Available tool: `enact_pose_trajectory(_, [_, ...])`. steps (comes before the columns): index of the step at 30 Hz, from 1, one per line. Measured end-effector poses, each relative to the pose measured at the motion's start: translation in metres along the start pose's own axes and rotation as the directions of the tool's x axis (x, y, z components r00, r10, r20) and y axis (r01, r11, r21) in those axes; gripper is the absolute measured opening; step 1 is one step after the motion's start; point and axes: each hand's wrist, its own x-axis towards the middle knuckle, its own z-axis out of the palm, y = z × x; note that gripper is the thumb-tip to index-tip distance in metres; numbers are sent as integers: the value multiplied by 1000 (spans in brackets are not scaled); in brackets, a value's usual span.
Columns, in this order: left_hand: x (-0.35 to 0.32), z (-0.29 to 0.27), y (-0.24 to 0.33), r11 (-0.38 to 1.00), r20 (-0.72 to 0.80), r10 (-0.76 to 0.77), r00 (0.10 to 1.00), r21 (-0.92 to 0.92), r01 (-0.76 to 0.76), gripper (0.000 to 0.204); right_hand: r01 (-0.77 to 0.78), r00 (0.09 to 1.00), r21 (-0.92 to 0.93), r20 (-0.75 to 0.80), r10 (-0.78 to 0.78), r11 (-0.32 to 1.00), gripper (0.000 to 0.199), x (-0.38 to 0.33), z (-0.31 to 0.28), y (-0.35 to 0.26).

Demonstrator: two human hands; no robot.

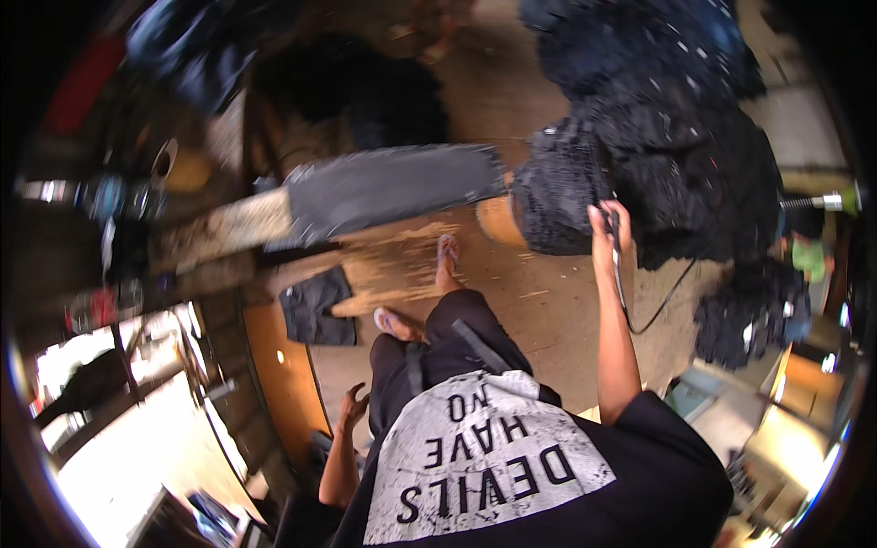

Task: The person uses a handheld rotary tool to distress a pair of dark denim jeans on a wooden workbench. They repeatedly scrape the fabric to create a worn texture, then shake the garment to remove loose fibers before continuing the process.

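Note:
My right hand (610,224) is closed on a slim black tool with a cord (623,288). The cord loops down from it and back up to the right. Part of the tool is hidden by my fingers and blends into the dark cloth behind. This hand is at the near edge of a large heap of black garments (694,173). Down beside my left thigh, my left hand (353,408) hangs with its fingers loosely bent and apart, holding nothing. Ahead of me, a dark grey cloth piece (397,187) covers much of a long wooden board (219,228).
Black shorts (317,306) lie by my feet. A rounded orange-brown form (501,222) shows under the heap. Another dark garment pile (754,310) is at the right, and a plastic bottle (110,194) and a tape roll (178,167) at the left.

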Motion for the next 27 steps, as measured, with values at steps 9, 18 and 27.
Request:
enact_pose_trajectory(9, [17,-109,460,589,-41,745,666,509,-627,34,-587,794,-18,186,579,809,68,128,36,140])
enact_pose_trajectory(18, [157,6,830,552,304,807,506,-82,-830,117,-264,964,160,78,254,951,72,131,31,47])
enact_pose_trajectory(27, [238,-73,781,497,459,730,506,151,-854,57,-16,971,88,239,-5,996,58,62,110,-56])
